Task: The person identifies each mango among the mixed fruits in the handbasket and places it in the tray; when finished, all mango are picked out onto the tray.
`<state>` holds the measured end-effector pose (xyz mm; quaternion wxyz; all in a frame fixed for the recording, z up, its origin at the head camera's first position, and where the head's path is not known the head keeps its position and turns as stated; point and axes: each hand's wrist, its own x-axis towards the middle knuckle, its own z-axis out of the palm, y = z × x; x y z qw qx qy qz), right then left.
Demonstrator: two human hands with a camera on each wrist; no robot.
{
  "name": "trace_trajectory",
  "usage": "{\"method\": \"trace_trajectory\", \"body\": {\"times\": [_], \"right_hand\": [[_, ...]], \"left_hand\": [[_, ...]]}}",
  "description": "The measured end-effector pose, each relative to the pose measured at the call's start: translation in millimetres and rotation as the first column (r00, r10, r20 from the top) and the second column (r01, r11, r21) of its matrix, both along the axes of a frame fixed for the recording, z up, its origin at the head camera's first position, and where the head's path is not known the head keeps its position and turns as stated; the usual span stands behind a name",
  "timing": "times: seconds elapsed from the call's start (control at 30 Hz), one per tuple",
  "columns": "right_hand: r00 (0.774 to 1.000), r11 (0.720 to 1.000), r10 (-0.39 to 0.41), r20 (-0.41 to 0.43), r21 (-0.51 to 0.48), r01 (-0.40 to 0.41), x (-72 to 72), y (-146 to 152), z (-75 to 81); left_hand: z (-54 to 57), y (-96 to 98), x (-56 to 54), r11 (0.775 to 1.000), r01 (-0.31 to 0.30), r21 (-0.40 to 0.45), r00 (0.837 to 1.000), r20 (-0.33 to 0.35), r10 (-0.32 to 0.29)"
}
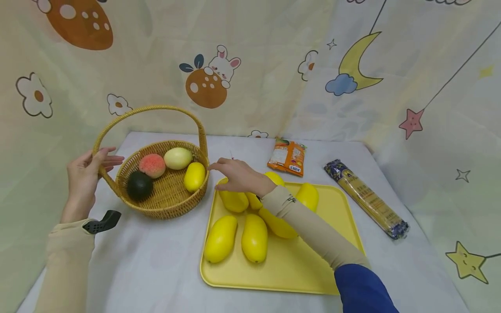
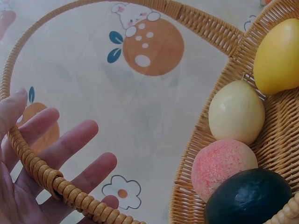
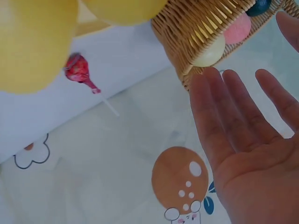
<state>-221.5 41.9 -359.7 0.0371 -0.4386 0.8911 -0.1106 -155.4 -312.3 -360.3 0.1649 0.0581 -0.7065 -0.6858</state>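
Observation:
A wicker basket [image 1: 172, 208] with a tall arched handle stands at the left of the table. It holds a dark green avocado-like fruit [image 1: 139, 185], a pink peach [image 1: 152, 165], a pale yellow-green oval fruit [image 1: 178, 158] and a yellow mango-like fruit [image 1: 194, 177]. My left hand [image 1: 88, 174] is against the handle's left side; the handle [image 2: 44, 175] crosses the palm while the fingers stay straight. At the basket's right side is my right hand [image 1: 238, 176], fingers extended, fingertips at or touching the rim. Nothing is held in it.
A yellow tray [image 1: 309, 269] carries several long yellow fruits [image 1: 254, 239], partly hidden by my right arm. Behind it lie an orange snack bag [image 1: 287, 157] and a red-wrapped lollipop [image 3: 78, 70]. A long noodle-like packet [image 1: 365, 198] lies to the right. Patterned cloth [image 1: 274, 65] hangs behind.

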Motion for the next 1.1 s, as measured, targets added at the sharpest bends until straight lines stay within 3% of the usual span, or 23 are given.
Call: {"method": "trace_trajectory", "body": {"times": [0.2,0.5,0.77,1.1], "right_hand": [[0.999,0.999,0.035,0.015,0.024,-0.036,-13.9,-28.3,3.8],[0.999,0.995,0.028,0.026,0.091,-0.03,-35.0,-57.7,0.1],[0.997,0.983,0.075,-0.02,0.167,-0.07,-39.7,-78.5,-5.2],[0.999,0.972,0.034,-0.021,0.234,-0.028,-44.3,-90.9,-13.6]], "left_hand": [[-1.9,-0.5,0.3,1.0,0.005,-0.008,1.0,0.003,-0.005],[-2.3,-0.3,-2.3,1.0,-0.001,-0.019,1.0,0.007,0.001],[-2.1,0.0,0.1,1.0,0.009,-0.003,1.0,0.002,-0.009],[-2.2,-1.3,-0.3,1.0,0.005,-0.011,1.0,0.004,-0.005]]}}
